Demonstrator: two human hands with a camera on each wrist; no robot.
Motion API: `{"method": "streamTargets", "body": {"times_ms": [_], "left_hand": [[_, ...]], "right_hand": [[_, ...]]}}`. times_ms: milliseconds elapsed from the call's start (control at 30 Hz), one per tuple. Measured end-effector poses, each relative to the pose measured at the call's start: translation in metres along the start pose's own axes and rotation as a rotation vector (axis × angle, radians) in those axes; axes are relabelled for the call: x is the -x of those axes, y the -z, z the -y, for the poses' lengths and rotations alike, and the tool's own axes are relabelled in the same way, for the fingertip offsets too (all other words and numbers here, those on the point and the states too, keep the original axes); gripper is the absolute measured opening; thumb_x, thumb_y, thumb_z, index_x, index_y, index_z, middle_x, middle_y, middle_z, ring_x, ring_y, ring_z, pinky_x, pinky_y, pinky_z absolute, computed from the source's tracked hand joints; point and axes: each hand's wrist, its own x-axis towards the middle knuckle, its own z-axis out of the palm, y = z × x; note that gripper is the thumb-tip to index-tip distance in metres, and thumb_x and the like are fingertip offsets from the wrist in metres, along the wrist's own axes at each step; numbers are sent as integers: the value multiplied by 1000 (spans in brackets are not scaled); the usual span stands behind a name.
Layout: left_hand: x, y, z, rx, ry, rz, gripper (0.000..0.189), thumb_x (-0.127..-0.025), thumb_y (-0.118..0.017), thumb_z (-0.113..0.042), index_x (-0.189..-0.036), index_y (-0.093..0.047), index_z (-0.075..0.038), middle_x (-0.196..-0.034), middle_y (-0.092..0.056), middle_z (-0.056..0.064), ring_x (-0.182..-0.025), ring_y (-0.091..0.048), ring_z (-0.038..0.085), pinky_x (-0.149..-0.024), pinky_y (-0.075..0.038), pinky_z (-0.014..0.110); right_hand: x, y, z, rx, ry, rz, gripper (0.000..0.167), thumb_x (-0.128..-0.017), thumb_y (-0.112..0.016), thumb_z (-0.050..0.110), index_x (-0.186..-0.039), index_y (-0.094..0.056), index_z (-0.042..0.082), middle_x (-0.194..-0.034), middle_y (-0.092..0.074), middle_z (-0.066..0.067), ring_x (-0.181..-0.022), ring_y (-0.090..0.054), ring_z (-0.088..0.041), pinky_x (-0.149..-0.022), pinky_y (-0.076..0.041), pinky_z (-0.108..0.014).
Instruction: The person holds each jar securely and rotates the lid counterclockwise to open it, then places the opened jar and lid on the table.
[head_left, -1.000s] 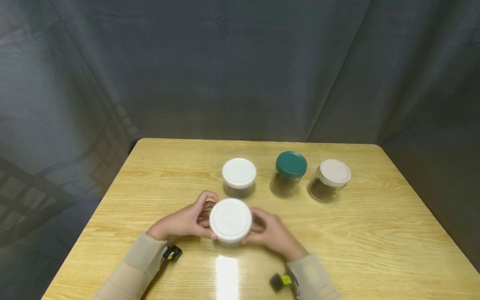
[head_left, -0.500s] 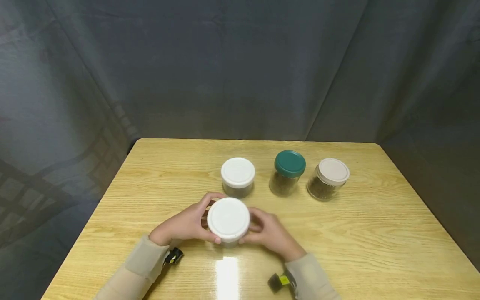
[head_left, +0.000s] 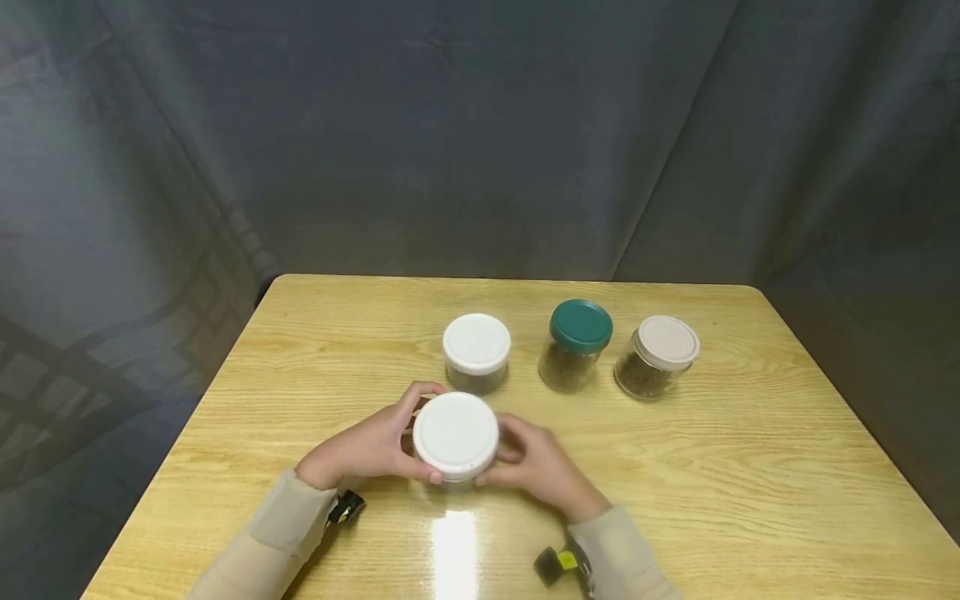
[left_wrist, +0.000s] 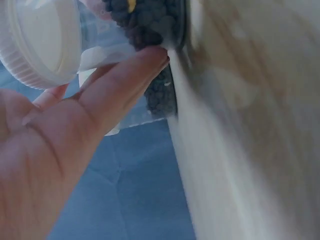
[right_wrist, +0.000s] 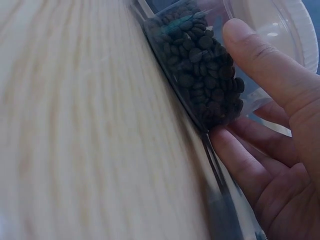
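Observation:
A squat clear jar with a white lid stands upright near the front middle of the table, between both hands. My left hand grips its left side, thumb at the front and forefinger behind. From the other side my right hand holds it, thumb at the front right. The right wrist view shows dark round pellets in the jar's lower part, its base close along the tabletop. The left wrist view has a ribbed white lid above the left fingers.
Behind the held jar stands another white-lidded jar. To its right are a taller green-lidded jar and a jar with a pale pinkish lid, both with dark contents. Grey cloth hangs behind the wooden table.
The left thumb and forefinger have slid further round the jar toward the right. The held jar has shifted very slightly left; the right hand keeps its hold. The other jars stay put.

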Motion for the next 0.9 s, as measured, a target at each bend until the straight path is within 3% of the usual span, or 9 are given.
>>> {"method": "streamTargets", "body": {"times_ms": [133,233,367,500,600,900], "left_hand": [[2,2,-5,-118,-41,-22,101,-75,-92,-29,-150,-28,-12,-147,-45,9,-132,-50,29,-112,-43,47],[4,1,-12,-268,-88,-76,101,-72,-93,-36,-151,-34,-14,-151,-41,8,-137,-44,28,-113,-40,53],[6,-4,-20,-485,-164,-144,83,-71,-91,-43,-143,-51,-26,-154,-41,2,-141,-38,26,-111,-43,52],[5,-10,-25,-648,-276,-156,67,-73,-90,-44,-132,-62,-29,-152,-44,2,-141,-38,27,-108,-46,50],[6,-14,-26,-711,-322,-145,62,-75,-88,-43,-131,-64,-29,-150,-46,4,-141,-39,28,-107,-48,50],[8,-16,-28,-733,-285,-127,52,-80,-85,-41,-127,-67,-28,-149,-48,3,-142,-37,29,-103,-51,48]], "right_hand": [[0,0,0,12,-3,-4,85,-67,-94,29,-141,-58,12,-140,-61,-6,-126,-60,-19,-101,-51,-24],[0,0,1,16,-4,-4,84,-67,-94,29,-141,-58,12,-139,-62,-6,-125,-61,-18,-100,-51,-24],[1,0,1,17,0,-2,83,-68,-94,30,-141,-58,13,-139,-62,-4,-124,-61,-17,-100,-51,-24],[1,0,2,28,12,-8,82,-68,-93,31,-141,-58,15,-138,-63,-2,-124,-61,-16,-102,-50,-25],[1,0,2,29,20,-10,81,-69,-93,32,-140,-58,16,-138,-63,-1,-124,-61,-16,-103,-50,-26],[0,-4,3,7,20,-3,80,-69,-93,30,-140,-58,17,-138,-62,1,-125,-60,-15,-102,-50,-26]]}}
